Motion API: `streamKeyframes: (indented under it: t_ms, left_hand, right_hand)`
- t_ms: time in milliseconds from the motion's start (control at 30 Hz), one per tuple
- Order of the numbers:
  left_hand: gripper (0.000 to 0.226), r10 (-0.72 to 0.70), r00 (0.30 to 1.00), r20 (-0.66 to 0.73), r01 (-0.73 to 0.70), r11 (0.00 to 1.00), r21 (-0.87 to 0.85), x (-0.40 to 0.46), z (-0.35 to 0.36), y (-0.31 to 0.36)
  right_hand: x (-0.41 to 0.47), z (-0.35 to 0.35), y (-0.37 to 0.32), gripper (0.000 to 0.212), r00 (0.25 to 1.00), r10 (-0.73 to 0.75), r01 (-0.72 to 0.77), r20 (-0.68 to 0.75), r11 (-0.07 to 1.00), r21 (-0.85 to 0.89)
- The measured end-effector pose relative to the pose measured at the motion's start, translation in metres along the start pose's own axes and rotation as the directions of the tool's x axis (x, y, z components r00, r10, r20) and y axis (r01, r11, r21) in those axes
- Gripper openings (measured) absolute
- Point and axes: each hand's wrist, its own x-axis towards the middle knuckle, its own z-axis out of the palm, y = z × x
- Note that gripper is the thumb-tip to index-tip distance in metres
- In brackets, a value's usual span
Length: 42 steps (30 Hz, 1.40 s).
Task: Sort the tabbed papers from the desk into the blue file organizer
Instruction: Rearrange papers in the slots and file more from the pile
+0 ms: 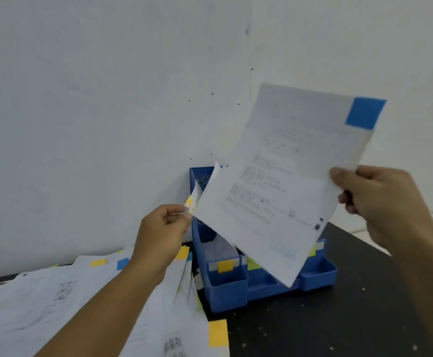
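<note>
Right hand [380, 202] pinching blue-tabbed paper [282, 181] above blue organizer [236, 284], left hand [164, 228] pinching yellow-tabbed sheet [193, 199] — upright.

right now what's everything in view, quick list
held sheet: one, white with a blue tab at its top corner, raised in front of the organizer
file organizer: one, blue, on the desk against the wall, yellow and green labels on its front
filed papers: a few, white, standing in the organizer's left slot
loose papers: a spread pile, white with yellow, blue and green tabs, left on the desk
desk: one, black
wall: white
left hand: pinching the filed papers
right hand: holding the sheet's edge
</note>
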Motion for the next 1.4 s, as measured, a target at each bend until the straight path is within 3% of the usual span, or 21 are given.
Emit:
streamKeyframes:
  t_ms: [100,267,433,633,700,833,1000,1167,1400]
  left_hand:
    - [0.014,0.013,1.000,0.016,-0.013,1.000,-0.013,0.004,0.022,0.007]
    - [0.024,0.070,0.993,0.096,-0.070,0.998,0.001,0.020,0.056,0.020]
    - [0.056,-0.039,0.976,0.215,0.021,0.996,0.085,0.046,0.085,0.025]
    - [0.077,-0.148,0.960,0.238,0.086,0.964,0.252,0.071,0.103,0.016]
    - [0.073,-0.163,0.959,0.233,0.093,0.954,0.286,0.074,0.106,0.013]
    - [0.037,-0.158,0.955,0.252,0.099,0.967,0.233,0.078,0.111,0.005]
    - [0.009,-0.024,0.987,0.157,-0.005,0.984,0.180,0.081,0.115,0.002]
    - [0.007,0.026,0.996,0.091,-0.039,0.989,0.145,0.082,0.113,0.007]
    - [0.011,0.048,0.998,0.043,-0.053,0.991,0.121,0.072,0.115,0.000]
  right_hand:
    - [0.013,-0.007,-0.020,0.018,0.985,-0.112,0.111,-0.134,0.994,-0.019]
    - [0.033,0.004,-0.040,0.014,0.954,-0.237,0.229,-0.182,0.971,-0.064]
    - [0.049,0.035,-0.046,0.022,0.957,-0.239,0.226,-0.165,0.969,-0.095]
    - [0.063,0.067,-0.038,0.029,0.958,-0.270,0.251,-0.093,0.951,-0.179]
    - [0.065,0.079,-0.032,0.031,0.960,-0.274,0.259,-0.061,0.948,-0.187]
    - [0.065,0.099,-0.022,0.035,0.955,-0.297,0.289,0.004,0.926,-0.243]
    - [0.062,0.114,-0.014,0.037,0.942,-0.329,0.334,0.067,0.900,-0.282]
    - [0.066,0.117,-0.005,0.038,0.932,-0.353,0.360,0.085,0.867,-0.344]
    - [0.054,0.115,0.058,0.047,0.955,-0.232,0.293,0.185,0.835,-0.466]
